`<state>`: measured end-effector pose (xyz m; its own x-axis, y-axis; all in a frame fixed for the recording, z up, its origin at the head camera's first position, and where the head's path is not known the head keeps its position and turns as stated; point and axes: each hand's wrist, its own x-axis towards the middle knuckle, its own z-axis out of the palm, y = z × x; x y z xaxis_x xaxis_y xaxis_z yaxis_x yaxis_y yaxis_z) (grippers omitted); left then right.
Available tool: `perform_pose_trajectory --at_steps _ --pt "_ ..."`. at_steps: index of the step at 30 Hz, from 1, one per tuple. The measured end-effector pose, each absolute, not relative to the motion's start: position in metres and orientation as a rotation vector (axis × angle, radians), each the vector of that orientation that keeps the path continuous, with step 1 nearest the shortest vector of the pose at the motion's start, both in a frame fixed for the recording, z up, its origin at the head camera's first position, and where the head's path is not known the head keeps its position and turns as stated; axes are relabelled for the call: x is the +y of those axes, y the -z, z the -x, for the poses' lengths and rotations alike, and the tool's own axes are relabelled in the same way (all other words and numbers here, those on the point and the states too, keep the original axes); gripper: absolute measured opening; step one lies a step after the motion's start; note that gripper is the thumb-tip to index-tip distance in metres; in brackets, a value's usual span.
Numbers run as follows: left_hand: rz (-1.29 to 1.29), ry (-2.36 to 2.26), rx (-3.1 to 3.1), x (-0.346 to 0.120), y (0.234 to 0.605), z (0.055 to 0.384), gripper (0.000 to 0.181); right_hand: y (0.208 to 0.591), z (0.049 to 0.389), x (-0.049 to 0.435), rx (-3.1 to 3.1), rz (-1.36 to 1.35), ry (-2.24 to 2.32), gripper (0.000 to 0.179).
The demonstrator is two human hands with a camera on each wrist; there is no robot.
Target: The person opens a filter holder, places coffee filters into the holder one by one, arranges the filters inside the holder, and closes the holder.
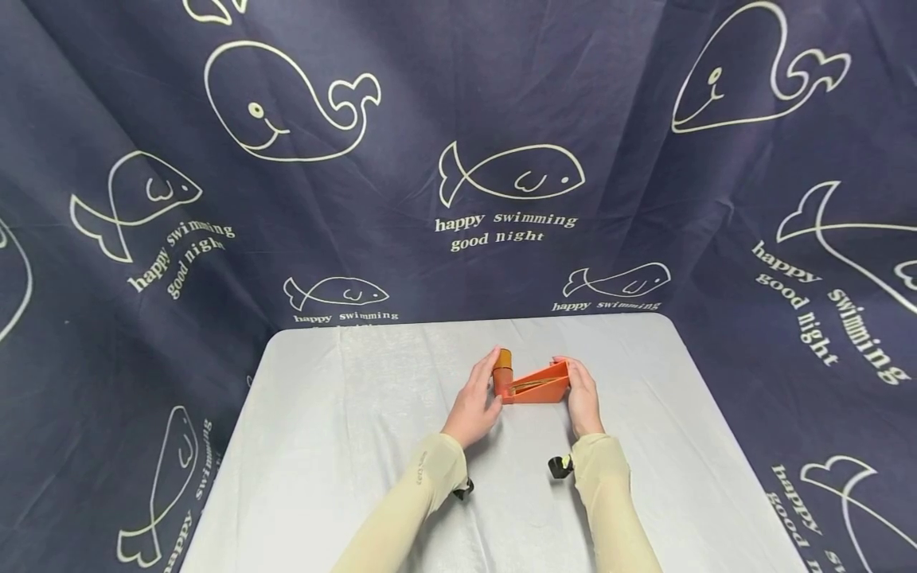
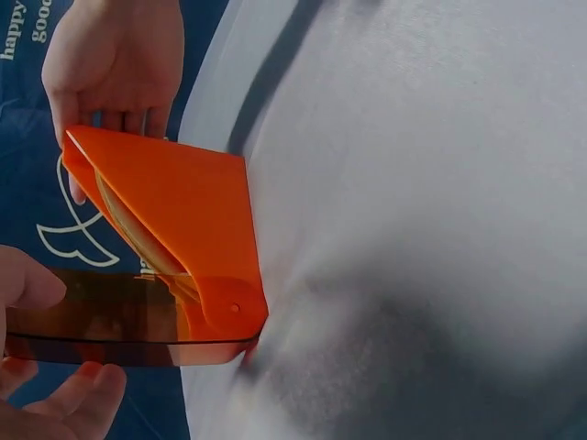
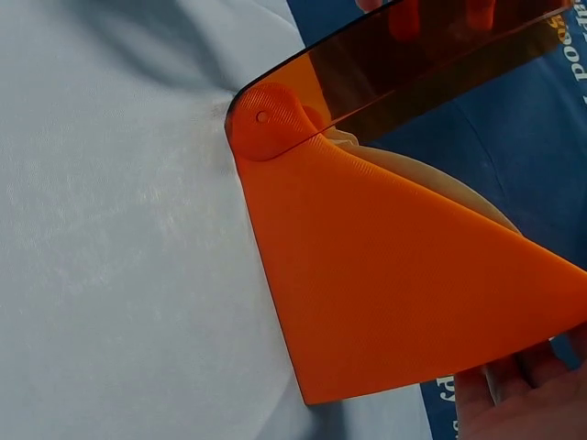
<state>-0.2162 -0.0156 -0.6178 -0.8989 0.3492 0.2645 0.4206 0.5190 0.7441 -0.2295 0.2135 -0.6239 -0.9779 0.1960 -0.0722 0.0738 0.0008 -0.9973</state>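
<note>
An orange wedge-shaped box (image 1: 544,391) stands on the table with its hinged, see-through brown lid (image 1: 505,362) swung up at its left end. Thin tan sheets with a curved edge (image 2: 128,220) sit inside, partly hidden by the walls. My left hand (image 1: 473,406) holds the raised lid, thumb on one face and fingers on the other, as the left wrist view shows. At the opposite end, my right hand (image 1: 584,398) grips the box's tall end, its fingers reaching round the edge. A small round pivot (image 3: 261,116) joins lid and box near the tabletop.
A pale cloth covers the table (image 1: 322,446), whose far edge meets a dark blue curtain (image 1: 401,191) printed with whales and fish. Small black wrist cameras show at both cuffs, the right camera (image 1: 560,467) beside its sleeve.
</note>
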Motion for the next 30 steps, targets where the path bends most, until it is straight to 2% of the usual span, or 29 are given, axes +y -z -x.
perform_pose_trajectory --at_steps 7,17,30 --pt "0.652 1.273 -2.730 -0.012 0.613 0.217 0.097 0.597 0.218 0.207 -2.224 0.263 -2.122 0.045" --pt "0.709 1.207 -2.763 -0.002 0.605 0.219 0.092 0.627 0.230 0.214 -2.199 0.271 -2.104 0.050" --pt "0.788 1.136 -2.789 0.010 0.610 0.226 0.096 0.627 0.228 0.214 -2.230 0.272 -2.089 0.049"
